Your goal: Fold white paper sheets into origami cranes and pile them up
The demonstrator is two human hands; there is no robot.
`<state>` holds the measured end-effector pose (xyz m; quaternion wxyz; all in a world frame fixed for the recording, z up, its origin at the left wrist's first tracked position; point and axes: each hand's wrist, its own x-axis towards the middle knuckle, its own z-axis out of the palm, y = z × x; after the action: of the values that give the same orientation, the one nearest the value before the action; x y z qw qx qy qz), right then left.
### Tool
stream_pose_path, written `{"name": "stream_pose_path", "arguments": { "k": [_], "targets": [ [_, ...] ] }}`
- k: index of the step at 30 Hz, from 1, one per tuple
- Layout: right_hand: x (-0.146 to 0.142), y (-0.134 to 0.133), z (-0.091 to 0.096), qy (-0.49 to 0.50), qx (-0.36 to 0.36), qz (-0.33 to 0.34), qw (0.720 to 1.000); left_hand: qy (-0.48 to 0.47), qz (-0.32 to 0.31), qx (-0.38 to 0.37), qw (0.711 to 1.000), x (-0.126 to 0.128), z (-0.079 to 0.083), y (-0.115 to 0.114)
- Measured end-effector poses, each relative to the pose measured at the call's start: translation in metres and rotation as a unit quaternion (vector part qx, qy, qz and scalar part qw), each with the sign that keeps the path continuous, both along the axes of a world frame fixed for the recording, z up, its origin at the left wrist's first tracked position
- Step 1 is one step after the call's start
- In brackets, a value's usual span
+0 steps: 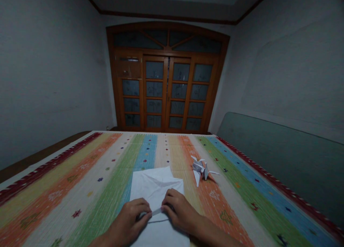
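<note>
The left hand (129, 220) and right hand (178, 209) pinch a narrow fold of a white paper sheet (153, 186) lying on a striped woven cover (236, 204). A folded paper crane (201, 170) sits nearby, up and right of the sheet, not touching it.
</note>
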<state>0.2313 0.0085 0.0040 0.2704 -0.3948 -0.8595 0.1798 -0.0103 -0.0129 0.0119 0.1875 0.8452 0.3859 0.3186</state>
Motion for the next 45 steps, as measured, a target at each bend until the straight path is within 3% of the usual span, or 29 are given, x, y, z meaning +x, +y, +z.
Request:
{"name": "stream_pose_path", "arguments": {
  "k": [4,8,13,20,29,35,39,42,45],
  "targets": [
    [-0.006,0.005,-0.001,0.010,-0.032,-0.033,0.999,0.000,0.044,-0.071,0.997,0.003,0.001,0.007],
    [-0.007,0.003,0.004,0.032,-0.039,-0.029,0.998,0.013,0.041,-0.068,0.997,0.003,0.000,0.005],
    [-0.005,-0.001,0.004,0.028,-0.022,-0.036,0.999,0.054,0.000,0.029,0.998,0.003,0.002,-0.005],
    [-0.005,0.001,-0.002,0.036,-0.007,-0.025,0.999,0.123,-0.054,0.164,0.977,0.005,0.001,-0.006],
    [0.019,-0.002,0.029,-0.061,-0.028,0.102,0.993,0.173,-0.070,0.257,0.948,0.004,-0.017,0.004],
    [0.017,0.004,0.019,-0.098,0.042,0.121,0.987,0.166,-0.068,0.255,0.950,0.003,-0.017,0.004],
    [0.015,0.009,0.009,-0.119,0.082,0.097,0.985,0.139,-0.076,0.249,0.955,0.004,-0.014,0.004],
    [0.015,0.008,0.006,-0.107,0.080,0.082,0.988,0.075,-0.063,0.205,0.974,0.005,-0.012,0.003],
    [0.016,0.004,0.006,-0.046,0.046,0.059,0.996,-0.021,-0.020,0.110,0.993,0.006,-0.010,0.003]
  ]
}}
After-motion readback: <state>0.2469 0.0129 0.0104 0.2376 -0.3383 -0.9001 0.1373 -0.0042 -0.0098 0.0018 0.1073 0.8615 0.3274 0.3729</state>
